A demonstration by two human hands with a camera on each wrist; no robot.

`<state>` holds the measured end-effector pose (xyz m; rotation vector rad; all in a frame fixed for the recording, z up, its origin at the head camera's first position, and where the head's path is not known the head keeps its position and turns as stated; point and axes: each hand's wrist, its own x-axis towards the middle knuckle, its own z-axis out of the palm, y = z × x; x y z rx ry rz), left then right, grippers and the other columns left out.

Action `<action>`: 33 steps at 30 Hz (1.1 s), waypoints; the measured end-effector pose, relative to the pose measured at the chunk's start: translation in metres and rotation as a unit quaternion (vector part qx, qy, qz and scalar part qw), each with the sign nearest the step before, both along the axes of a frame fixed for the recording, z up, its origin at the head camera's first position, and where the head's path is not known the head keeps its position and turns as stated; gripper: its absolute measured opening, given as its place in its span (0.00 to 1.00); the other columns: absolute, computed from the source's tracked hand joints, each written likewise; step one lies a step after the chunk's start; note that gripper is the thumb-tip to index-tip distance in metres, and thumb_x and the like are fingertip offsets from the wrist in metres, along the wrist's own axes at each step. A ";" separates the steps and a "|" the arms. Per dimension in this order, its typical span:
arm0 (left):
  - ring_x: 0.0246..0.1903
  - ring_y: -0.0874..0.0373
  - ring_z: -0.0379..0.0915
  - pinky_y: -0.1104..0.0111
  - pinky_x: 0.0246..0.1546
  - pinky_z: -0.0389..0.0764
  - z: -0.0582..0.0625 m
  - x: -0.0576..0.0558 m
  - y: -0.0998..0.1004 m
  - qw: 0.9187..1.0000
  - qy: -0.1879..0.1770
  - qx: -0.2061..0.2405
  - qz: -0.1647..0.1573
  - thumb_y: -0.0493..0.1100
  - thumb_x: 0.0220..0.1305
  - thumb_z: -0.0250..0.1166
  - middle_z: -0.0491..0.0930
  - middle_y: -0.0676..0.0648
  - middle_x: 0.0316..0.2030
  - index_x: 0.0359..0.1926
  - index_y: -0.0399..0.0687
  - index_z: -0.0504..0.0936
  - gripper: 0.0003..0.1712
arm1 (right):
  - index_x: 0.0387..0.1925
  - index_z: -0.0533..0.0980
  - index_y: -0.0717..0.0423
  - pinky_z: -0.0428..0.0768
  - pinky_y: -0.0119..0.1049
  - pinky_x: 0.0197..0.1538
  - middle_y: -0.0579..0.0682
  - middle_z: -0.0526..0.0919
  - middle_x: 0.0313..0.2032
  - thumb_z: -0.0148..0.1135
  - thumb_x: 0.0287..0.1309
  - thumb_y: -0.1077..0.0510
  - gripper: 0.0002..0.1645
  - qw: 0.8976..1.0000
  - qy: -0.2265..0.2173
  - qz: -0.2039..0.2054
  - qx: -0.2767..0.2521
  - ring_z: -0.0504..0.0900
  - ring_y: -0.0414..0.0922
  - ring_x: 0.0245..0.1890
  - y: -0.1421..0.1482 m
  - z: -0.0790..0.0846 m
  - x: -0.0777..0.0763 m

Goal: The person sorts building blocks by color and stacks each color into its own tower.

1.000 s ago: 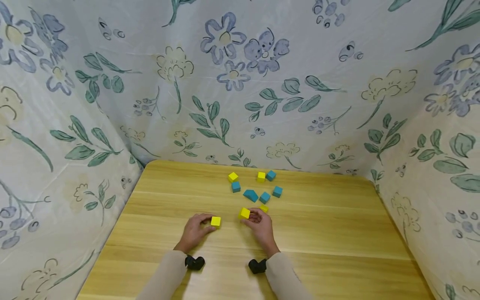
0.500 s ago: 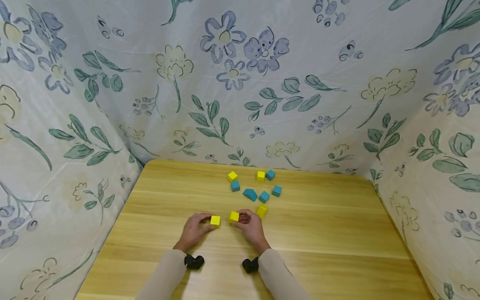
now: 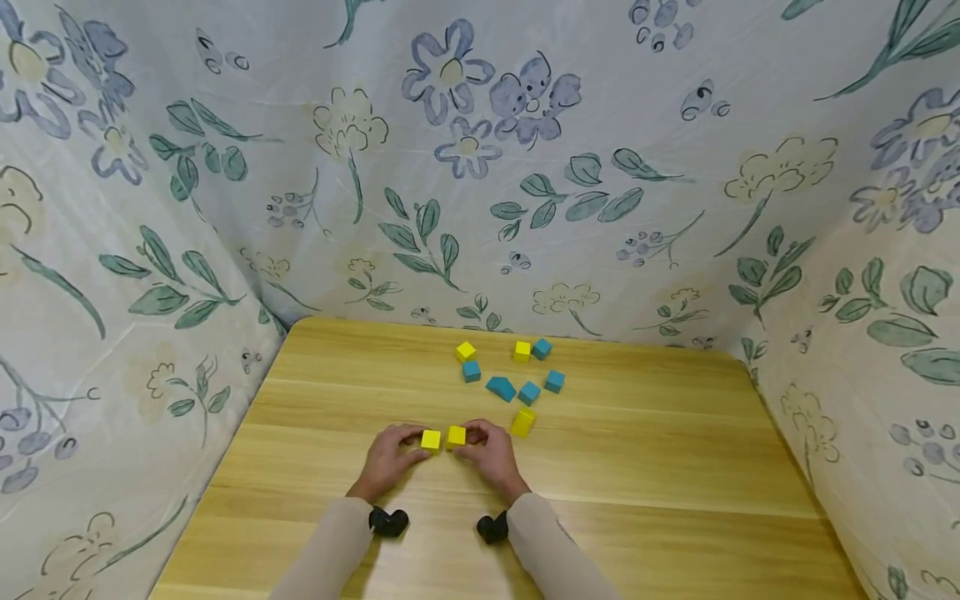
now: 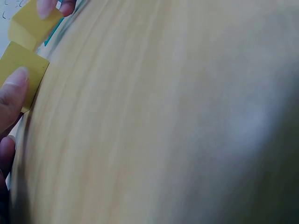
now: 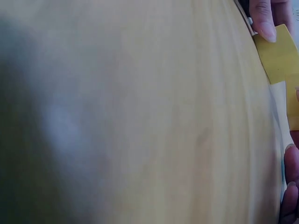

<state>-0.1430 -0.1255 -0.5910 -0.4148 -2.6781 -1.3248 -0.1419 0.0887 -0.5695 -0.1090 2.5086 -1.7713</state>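
Between thumb and fingers, my left hand [image 3: 387, 463] holds a yellow cube [image 3: 431, 441] low over the table. My right hand [image 3: 492, 460] pinches a second yellow cube [image 3: 457, 437] just to the right of it, with a narrow gap between the two in the head view. In the left wrist view, the left thumb presses the side of the nearer cube [image 4: 16, 63], and the other cube [image 4: 32, 25] overlaps behind it. At the right wrist view's edge, the left hand's cube [image 5: 276, 53] and part of the right hand's cube [image 5: 293, 105] show.
A yellow block [image 3: 523, 422] lies right of the right hand. Farther back are a blue wedge-like block [image 3: 501, 388], several blue cubes [image 3: 529, 393] and two yellow cubes [image 3: 466, 352]. The wooden table [image 3: 637, 433] meets floral cloth [image 3: 600, 250] at its back and sides.
My right hand has carried its yellow cube leftward, up beside the left hand's cube, uncovering the yellow block to its right. The left hand has stayed in place with its cube.
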 end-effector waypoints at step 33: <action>0.38 0.57 0.74 0.61 0.42 0.73 -0.001 0.000 -0.001 1.000 0.007 0.004 -0.009 0.44 0.48 0.76 0.84 0.51 0.41 0.44 0.47 0.86 0.19 | 0.40 0.83 0.57 0.72 0.35 0.41 0.48 0.81 0.36 0.78 0.41 0.62 0.20 0.997 0.017 -0.007 0.072 0.73 0.43 0.36 -0.011 -0.004 0.001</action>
